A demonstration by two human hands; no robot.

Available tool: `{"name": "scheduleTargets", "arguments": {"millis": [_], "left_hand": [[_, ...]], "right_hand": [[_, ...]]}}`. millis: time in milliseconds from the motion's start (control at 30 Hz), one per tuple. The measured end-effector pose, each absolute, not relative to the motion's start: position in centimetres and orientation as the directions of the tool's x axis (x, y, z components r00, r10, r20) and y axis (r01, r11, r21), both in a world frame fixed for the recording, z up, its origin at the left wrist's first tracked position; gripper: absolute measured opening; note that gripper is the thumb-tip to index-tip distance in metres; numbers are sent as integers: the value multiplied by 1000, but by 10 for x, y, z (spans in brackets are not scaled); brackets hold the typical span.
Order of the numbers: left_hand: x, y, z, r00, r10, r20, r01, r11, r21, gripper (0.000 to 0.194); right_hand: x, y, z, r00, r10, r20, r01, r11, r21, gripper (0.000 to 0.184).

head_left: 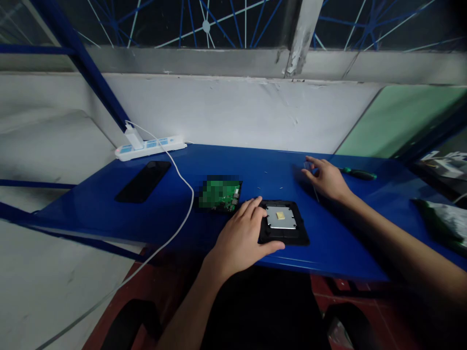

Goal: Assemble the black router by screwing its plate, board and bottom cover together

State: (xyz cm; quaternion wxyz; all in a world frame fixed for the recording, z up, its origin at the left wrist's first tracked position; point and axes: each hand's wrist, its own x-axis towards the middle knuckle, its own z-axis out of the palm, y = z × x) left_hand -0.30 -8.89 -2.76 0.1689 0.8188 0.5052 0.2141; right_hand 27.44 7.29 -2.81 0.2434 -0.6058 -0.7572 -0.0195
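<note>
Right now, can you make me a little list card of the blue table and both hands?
left hand: spread, touching the left side of the black case
right hand: near the screwdriver; anything held is too blurry to name
on the case: silvery plate with a yellowish pad
left of the case: green circuit board
farther left: dark phone
behind the phone: white power strip, charger plugged in

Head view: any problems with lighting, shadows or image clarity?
Head view: dim, top-right corner nearly black; head view: blocky pixelation over part of the green circuit board; head view: soft shadow on the blue table beside the right hand.
</note>
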Motion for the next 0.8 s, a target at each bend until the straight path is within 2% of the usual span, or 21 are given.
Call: {"name": "scheduleTargets", "arguments": {"millis": [100,333,500,600,800], "left_hand": [[-3,-89,-28,406,896,178,751,-438,493,55],[-3,-89,-28,398,900,179,749,-431,503,57],[-3,-89,-27,408,898,167,748,-433,503,63],[-3,-89,-26,411,895,173,747,-439,500,61],[-5,-89,-24,407,900,159,752,-429,501,57]], "right_hand": [[284,83,-38,-152,921,357,947,239,-214,55],[275,83,-44,-158,935,317,956,225,-188,61],[289,83,-39,-162,929,332,928,258,-268,70],[309,78,-40,-215,910,356,875,341,-344,69],[332,59,-41,-215,907,362,814,371,-446,61]]}}
